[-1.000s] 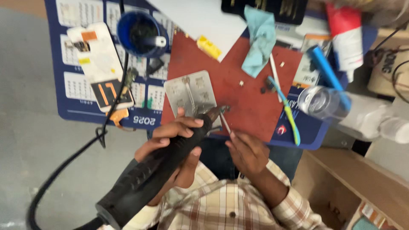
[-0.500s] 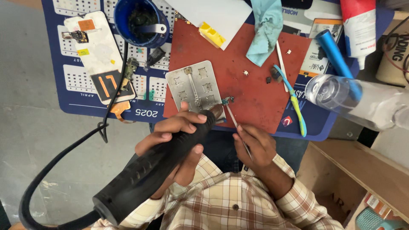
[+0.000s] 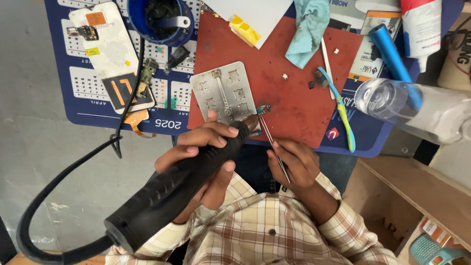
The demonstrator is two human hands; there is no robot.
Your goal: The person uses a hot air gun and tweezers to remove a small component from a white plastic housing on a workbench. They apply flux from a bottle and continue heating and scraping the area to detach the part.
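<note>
While the small green circuit board (image 3: 263, 109) is pinched in tweezers (image 3: 273, 142) clamped by the right hand (image 3: 293, 164), the hot-air handle (image 3: 186, 184), gripped by the left hand (image 3: 206, 152), has been brought closer, nozzle almost touching it over the red mat (image 3: 294, 93).

Phone repair workbench, red work mat (image 3: 294, 93), metal stencil plate (image 3: 223, 93), opened phone (image 3: 105, 49), hot-air tool (image 3: 181, 181), tweezers (image 3: 272, 142)

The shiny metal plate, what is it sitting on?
The metal plate lies on a red mat, which lies on a blue calendar mat. What is directly beneath the plate is covered.
</note>
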